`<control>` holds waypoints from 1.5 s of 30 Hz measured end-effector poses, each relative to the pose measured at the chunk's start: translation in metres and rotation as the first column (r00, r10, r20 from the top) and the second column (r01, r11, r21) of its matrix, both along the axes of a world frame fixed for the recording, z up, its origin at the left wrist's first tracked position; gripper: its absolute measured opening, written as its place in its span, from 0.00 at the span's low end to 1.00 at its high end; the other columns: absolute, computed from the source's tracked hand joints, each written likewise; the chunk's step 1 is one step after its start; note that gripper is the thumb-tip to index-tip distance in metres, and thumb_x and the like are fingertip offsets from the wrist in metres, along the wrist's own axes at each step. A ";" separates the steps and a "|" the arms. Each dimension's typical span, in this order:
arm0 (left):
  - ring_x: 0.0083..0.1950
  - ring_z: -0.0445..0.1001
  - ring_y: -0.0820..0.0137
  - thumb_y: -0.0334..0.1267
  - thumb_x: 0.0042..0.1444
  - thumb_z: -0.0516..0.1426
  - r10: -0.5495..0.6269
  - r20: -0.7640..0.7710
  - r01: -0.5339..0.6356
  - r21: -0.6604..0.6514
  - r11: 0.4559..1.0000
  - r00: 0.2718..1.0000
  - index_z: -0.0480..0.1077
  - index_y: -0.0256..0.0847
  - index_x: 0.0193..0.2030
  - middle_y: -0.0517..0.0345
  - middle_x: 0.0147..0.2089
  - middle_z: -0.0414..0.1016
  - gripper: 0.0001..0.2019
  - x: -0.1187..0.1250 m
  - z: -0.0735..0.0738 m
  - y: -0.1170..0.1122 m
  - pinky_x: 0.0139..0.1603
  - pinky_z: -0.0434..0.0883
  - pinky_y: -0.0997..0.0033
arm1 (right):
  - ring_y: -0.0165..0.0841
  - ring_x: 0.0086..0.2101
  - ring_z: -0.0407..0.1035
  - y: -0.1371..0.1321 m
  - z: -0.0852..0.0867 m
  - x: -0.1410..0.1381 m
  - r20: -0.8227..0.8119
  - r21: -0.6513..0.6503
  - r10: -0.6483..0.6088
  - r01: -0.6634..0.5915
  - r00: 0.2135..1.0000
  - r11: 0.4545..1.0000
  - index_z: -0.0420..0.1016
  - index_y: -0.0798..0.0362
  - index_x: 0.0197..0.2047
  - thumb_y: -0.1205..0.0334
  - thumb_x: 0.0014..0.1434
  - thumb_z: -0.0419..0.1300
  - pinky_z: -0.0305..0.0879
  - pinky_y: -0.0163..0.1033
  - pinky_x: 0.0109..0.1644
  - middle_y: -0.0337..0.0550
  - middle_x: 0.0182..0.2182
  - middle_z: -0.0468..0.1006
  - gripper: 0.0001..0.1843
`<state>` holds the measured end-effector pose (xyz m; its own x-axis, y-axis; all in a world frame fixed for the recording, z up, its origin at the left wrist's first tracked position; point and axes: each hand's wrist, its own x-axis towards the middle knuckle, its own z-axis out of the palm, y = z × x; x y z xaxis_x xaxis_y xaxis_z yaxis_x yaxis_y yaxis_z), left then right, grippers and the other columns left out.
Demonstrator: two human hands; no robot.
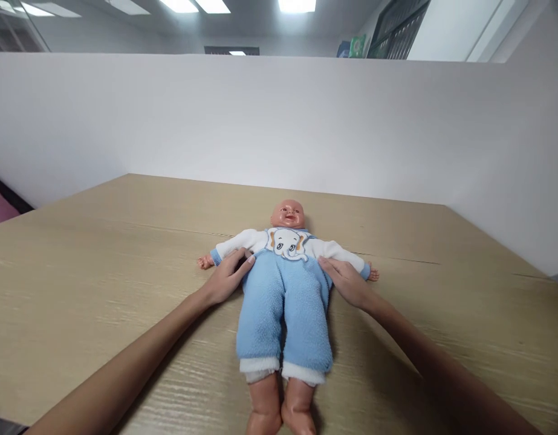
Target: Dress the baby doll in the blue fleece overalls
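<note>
A baby doll (290, 212) lies on its back on the wooden table, head away from me, arms spread and bare feet toward me. It wears a fleecy outfit (283, 302) with light blue trousers, white sleeves, blue cuffs and an elephant patch (288, 244) on the chest. My left hand (228, 275) grips the outfit at the waist on the left side, thumb on top and fingers curled partly out of sight. On the opposite side, my right hand (346, 281) holds the waist, fingertips on the blue cloth and thumb hidden.
The wooden tabletop (124, 254) stretches out around the doll. A white partition wall (260, 121) stands along the far edge and continues on the right. Something pink (0, 202) shows beyond the left edge. Green and blue packages (356, 46) appear above the partition.
</note>
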<state>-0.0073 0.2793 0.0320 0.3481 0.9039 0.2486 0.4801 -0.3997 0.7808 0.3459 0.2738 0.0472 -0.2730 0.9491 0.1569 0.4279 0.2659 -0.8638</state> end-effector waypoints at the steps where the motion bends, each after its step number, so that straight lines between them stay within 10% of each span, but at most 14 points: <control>1: 0.45 0.68 0.61 0.56 0.77 0.48 -0.022 0.055 0.024 -0.037 0.999 0.998 0.66 0.45 0.42 0.59 0.41 0.68 0.19 0.000 0.001 0.002 0.51 0.66 0.61 | 0.43 0.37 0.67 0.004 -0.001 -0.001 -0.084 -0.043 0.013 -0.017 0.996 0.999 0.70 0.47 0.27 0.34 0.69 0.61 0.67 0.47 0.51 0.41 0.29 0.75 0.28; 9: 0.49 0.67 0.59 0.59 0.75 0.50 -0.092 0.197 0.137 -0.229 0.964 0.976 0.69 0.45 0.44 0.56 0.45 0.69 0.20 -0.011 0.006 0.011 0.56 0.66 0.61 | 0.45 0.45 0.74 0.013 -0.020 -0.020 -0.500 -0.175 -0.134 0.052 0.856 0.983 0.72 0.45 0.36 0.40 0.65 0.62 0.72 0.50 0.55 0.42 0.37 0.78 0.17; 17: 0.42 0.63 0.63 0.57 0.71 0.55 -0.145 0.261 0.212 -0.251 0.944 0.954 0.66 0.44 0.37 0.58 0.39 0.64 0.19 -0.008 0.009 0.017 0.47 0.66 0.64 | 0.42 0.43 0.72 0.006 -0.009 -0.017 -0.554 -0.161 -0.155 0.077 0.818 0.984 0.66 0.42 0.49 0.46 0.60 0.65 0.71 0.43 0.47 0.39 0.43 0.76 0.18; 23: 0.37 0.61 0.67 0.60 0.70 0.56 -0.040 0.380 0.164 -0.300 0.940 0.924 0.64 0.44 0.41 0.61 0.35 0.61 0.20 -0.003 0.003 0.021 0.39 0.63 0.67 | 0.41 0.46 0.73 0.009 -0.021 -0.014 -0.287 0.057 -0.138 0.161 0.948 0.985 0.68 0.44 0.51 0.43 0.66 0.67 0.70 0.45 0.54 0.42 0.43 0.75 0.20; 31: 0.43 0.69 0.63 0.53 0.77 0.49 0.040 -0.049 -0.035 0.094 0.995 0.998 0.67 0.45 0.48 0.58 0.42 0.71 0.15 0.001 -0.005 0.024 0.48 0.66 0.62 | 0.57 0.59 0.70 -0.025 -0.026 0.037 0.352 0.585 -0.382 0.118 0.854 0.802 0.72 0.46 0.60 0.52 0.69 0.63 0.63 0.64 0.65 0.56 0.57 0.78 0.18; 39: 0.47 0.73 0.59 0.48 0.75 0.52 0.314 -0.041 -0.284 0.332 0.900 0.948 0.67 0.44 0.51 0.52 0.47 0.75 0.11 0.024 0.021 0.041 0.51 0.68 0.59 | 0.57 0.59 0.72 -0.015 -0.047 0.100 0.407 0.582 -0.398 0.103 0.822 0.807 0.65 0.50 0.72 0.44 0.65 0.67 0.65 0.62 0.66 0.60 0.62 0.78 0.38; 45: 0.63 0.70 0.53 0.50 0.71 0.59 -0.089 -0.238 0.193 0.459 0.867 0.967 0.70 0.44 0.57 0.45 0.60 0.75 0.15 0.111 0.066 0.042 0.70 0.63 0.52 | 0.55 0.53 0.75 -0.011 -0.039 0.090 0.310 0.542 -0.404 0.189 0.861 0.819 0.78 0.47 0.59 0.47 0.61 0.70 0.64 0.66 0.67 0.53 0.53 0.84 0.26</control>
